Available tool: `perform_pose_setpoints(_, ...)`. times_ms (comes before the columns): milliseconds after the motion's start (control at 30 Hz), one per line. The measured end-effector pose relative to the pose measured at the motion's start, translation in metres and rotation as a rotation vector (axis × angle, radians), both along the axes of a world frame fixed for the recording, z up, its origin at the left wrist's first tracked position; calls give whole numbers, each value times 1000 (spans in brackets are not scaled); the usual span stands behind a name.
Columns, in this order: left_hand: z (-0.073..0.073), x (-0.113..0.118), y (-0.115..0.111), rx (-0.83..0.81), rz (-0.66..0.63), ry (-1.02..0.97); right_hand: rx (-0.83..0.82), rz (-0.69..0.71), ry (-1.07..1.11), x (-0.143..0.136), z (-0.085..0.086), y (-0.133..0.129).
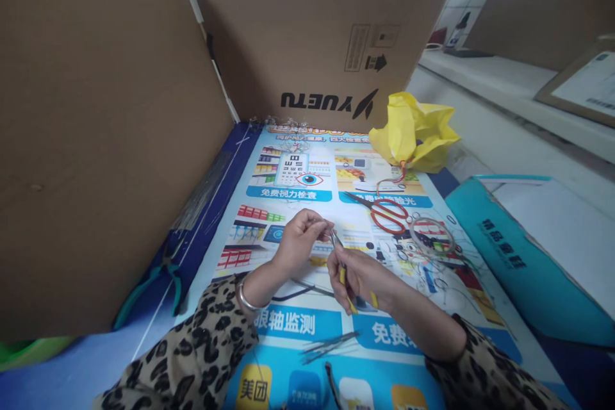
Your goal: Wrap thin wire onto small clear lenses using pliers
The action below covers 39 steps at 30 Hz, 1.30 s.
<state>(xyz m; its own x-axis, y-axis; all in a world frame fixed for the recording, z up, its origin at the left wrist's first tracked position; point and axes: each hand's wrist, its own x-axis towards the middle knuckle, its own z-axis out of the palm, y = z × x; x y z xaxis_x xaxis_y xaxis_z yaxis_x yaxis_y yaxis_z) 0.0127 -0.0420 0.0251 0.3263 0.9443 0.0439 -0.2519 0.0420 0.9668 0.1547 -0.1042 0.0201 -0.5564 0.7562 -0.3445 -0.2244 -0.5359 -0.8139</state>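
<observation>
My left hand (300, 240) pinches a thin piece of wire (330, 229) between thumb and fingers above the printed poster (298, 323). My right hand (360, 275) grips yellow-handled pliers (343, 269), whose jaws meet the wire at my left fingertips. Both hands hover just over the poster at the middle. A silver bangle sits on my left wrist, and both sleeves are leopard print.
Red-handled scissors (387, 211) and a coil of clear wire (432, 234) lie to the right. A yellow bag (413, 131) sits behind them. Cut wire pieces (329, 344) lie near me. Teal pliers (154, 285) and a wire bundle (202, 192) rest left, beside cardboard walls (96, 128).
</observation>
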Motion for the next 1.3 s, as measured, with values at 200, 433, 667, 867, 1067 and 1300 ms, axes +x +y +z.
perform_pose_setpoints(200, -4, -1, 1, 26, 0, 38, -11, -1, 15, 1, 0, 0)
perform_pose_setpoints(433, -4, 0, 0, 38, 19, 51, -23, 1, 18, 0, 2, 0)
perform_pose_setpoints(667, -3, 0, 0, 43, 10, 43, -48, 8, 40, -1, 1, 0)
perform_pose_setpoints(867, -3, 0, 0, 37, 18, 49, -52, 1, 37, -1, 1, 0)
perform_pose_setpoints(1067, -3, 0, 0, 45, 12, 48, -47, -19, 38, -2, 3, 0)
perform_pose_setpoints(1300, -2, 0, -2, 86, 43, 82, -71, 9, 83, -1, -1, 0)
